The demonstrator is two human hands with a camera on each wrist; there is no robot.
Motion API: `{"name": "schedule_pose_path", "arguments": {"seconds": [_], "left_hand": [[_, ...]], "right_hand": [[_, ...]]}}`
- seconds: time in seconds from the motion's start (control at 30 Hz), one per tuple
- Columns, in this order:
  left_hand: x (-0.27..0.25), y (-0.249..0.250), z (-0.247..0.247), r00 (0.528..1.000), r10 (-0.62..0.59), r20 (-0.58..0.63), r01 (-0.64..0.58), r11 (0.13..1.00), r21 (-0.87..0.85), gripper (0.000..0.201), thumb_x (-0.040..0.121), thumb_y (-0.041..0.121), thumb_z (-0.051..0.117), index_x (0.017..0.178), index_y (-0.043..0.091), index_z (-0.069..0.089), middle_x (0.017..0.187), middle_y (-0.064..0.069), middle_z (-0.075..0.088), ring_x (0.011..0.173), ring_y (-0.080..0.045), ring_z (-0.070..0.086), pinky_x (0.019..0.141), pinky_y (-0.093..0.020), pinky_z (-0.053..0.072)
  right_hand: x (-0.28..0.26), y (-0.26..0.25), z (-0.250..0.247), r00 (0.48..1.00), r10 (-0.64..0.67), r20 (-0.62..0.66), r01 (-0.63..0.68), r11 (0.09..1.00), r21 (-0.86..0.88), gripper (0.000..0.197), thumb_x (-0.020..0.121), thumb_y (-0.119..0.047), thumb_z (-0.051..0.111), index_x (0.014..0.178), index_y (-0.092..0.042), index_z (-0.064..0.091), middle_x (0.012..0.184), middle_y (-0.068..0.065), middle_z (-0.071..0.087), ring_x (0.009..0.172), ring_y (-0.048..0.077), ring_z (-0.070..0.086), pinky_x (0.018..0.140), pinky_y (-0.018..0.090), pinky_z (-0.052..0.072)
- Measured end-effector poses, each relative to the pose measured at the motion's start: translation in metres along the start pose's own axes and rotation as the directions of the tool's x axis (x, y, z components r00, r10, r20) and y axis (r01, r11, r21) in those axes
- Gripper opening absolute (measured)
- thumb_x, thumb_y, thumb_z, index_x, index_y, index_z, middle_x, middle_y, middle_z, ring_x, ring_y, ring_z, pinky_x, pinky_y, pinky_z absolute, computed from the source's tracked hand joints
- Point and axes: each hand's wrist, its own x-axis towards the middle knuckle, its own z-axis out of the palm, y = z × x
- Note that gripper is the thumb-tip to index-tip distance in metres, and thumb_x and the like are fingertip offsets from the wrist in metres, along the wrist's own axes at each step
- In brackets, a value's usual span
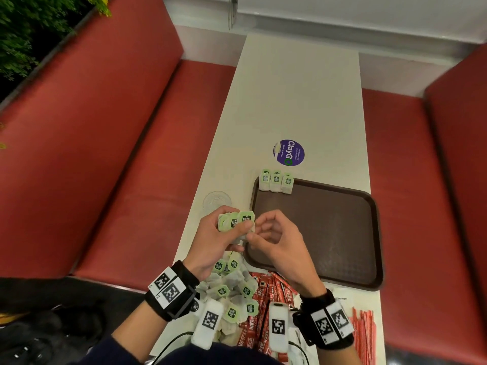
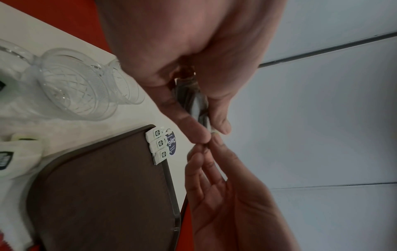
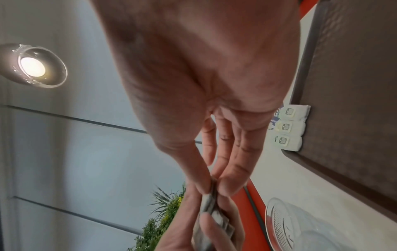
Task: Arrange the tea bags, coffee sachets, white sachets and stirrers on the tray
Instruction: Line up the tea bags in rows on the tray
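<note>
Table [image 1: 295,101]: long, white; a round purple sticker [image 1: 288,153] just beyond the tray reads "ClayGo".
Tray [image 1: 329,233]: brown, right of the hands; 3 tea bags [image 1: 276,180] lean in a row on its far-left corner, green tags up.
Loose tea bags [image 1: 232,291]: heap at the near edge under the wrists; tag print too small to read.
Coffee sachets [image 1: 261,299]: red, just right of that heap; "NESCAFE" legible in part.
Stirrers [image 1: 365,335]: red-striped bundle, near-right corner.
Left hand [image 1: 218,241]: raised above the table, fingers curled round a held stack of tea bags [image 1: 238,222], thumb pressed on the front tag.
Right hand [image 1: 276,241]: thumb and fingertips [image 3: 227,186] pinch the stack's edge.
Clear cup [image 1: 217,200]: left of the tray, beyond the hands.
</note>
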Motion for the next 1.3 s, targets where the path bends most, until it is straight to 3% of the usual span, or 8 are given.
{"name": "schedule_pose_path", "arguments": {"seconds": [0.2,0.33,0.43,0.67,0.83,1.07,1.13,1.3], "left_hand": [[0.001,0.004,-0.002,1.0,-0.013,-0.013,0.013,1.0,-0.025,0.021,0.096,0.024,0.081,0.111,0.011,0.076,0.101,-0.005,0.079,0.084,-0.019,0.076,0.068,-0.036,0.065],[0.003,0.002,0.0,0.999,-0.004,-0.04,0.002,0.999,-0.041,0.021,0.094,0.023,0.084,0.108,0.01,0.075,0.096,-0.004,0.077,0.082,-0.018,0.075,0.069,-0.036,0.066],[0.006,0.001,0.001,0.998,-0.005,-0.058,0.001,0.998,-0.062,0.023,0.092,0.023,0.085,0.109,0.011,0.075,0.098,-0.007,0.077,0.084,-0.019,0.073,0.07,-0.036,0.066],[0.008,-0.002,-0.01,0.999,-0.035,-0.042,0.03,0.993,-0.115,0.033,0.092,0.019,0.085,0.118,0.004,0.071,0.097,-0.012,0.073,0.089,-0.027,0.073,0.075,-0.035,0.065],[0.005,-0.005,-0.018,0.998,-0.063,-0.026,0.059,0.989,-0.136,0.035,0.093,0.017,0.084,0.123,0.004,0.07,0.097,-0.012,0.073,0.09,-0.026,0.073,0.075,-0.034,0.064],[0.004,-0.004,-0.031,0.995,-0.079,-0.055,0.07,0.986,-0.151,0.036,0.093,0.016,0.083,0.123,0.002,0.069,0.099,-0.015,0.073,0.091,-0.028,0.073,0.074,-0.033,0.064],[0.003,-0.004,-0.034,0.995,-0.078,-0.057,0.069,0.987,-0.146,0.034,0.093,0.016,0.083,0.121,0.002,0.069,0.098,-0.015,0.074,0.091,-0.028,0.073,0.075,-0.033,0.064],[0.001,-0.003,-0.034,0.995,-0.092,-0.048,0.084,0.984,-0.156,0.035,0.094,0.017,0.082,0.122,0.001,0.069,0.098,-0.017,0.073,0.092,-0.027,0.073,0.075,-0.033,0.064]], "right_hand": [[0.002,0.003,-0.003,1.0,-0.012,-0.022,0.012,1.0,-0.018,0.024,0.093,-0.02,0.088,0.108,-0.024,0.069,0.103,-0.001,0.079,0.097,0.016,0.077,0.095,0.043,0.063],[0.006,-0.001,-0.002,0.995,-0.088,-0.051,0.085,0.995,-0.049,0.02,0.095,-0.015,0.084,0.106,-0.022,0.068,0.101,-0.002,0.078,0.097,0.015,0.077,0.091,0.031,0.062],[0.016,0.005,-0.007,0.99,-0.123,-0.065,0.119,0.991,-0.055,0.016,0.095,-0.01,0.083,0.102,-0.02,0.072,0.098,0.0,0.078,0.095,0.017,0.077,0.09,0.03,0.062],[0.082,0.051,-0.038,0.919,-0.098,-0.382,0.055,0.991,-0.123,0.019,0.094,-0.012,0.083,0.1,-0.028,0.075,0.098,-0.013,0.08,0.094,0.005,0.075,0.092,0.023,0.058],[0.15,0.094,-0.034,0.907,-0.042,-0.42,-0.056,0.974,-0.219,0.014,0.095,-0.011,0.081,0.098,-0.022,0.073,0.094,-0.012,0.078,0.087,-0.005,0.071,0.09,0.018,0.057],[0.195,0.122,-0.012,0.911,-0.063,-0.406,-0.063,0.955,-0.289,0.018,0.095,-0.004,0.077,0.097,-0.02,0.069,0.092,-0.003,0.075,0.083,0.009,0.071,0.072,0.002,0.042],[0.197,0.125,-0.011,0.9,-0.076,-0.428,-0.063,0.951,-0.302,0.018,0.096,-0.003,0.076,0.096,-0.019,0.067,0.092,-0.002,0.074,0.081,0.009,0.068,0.073,0.005,0.043],[0.199,0.137,-0.007,0.871,-0.116,-0.477,-0.061,0.939,-0.339,0.018,0.097,-0.006,0.075,0.096,-0.021,0.065,0.089,-0.005,0.069,0.079,0.011,0.065,0.078,0.029,0.055]]}}
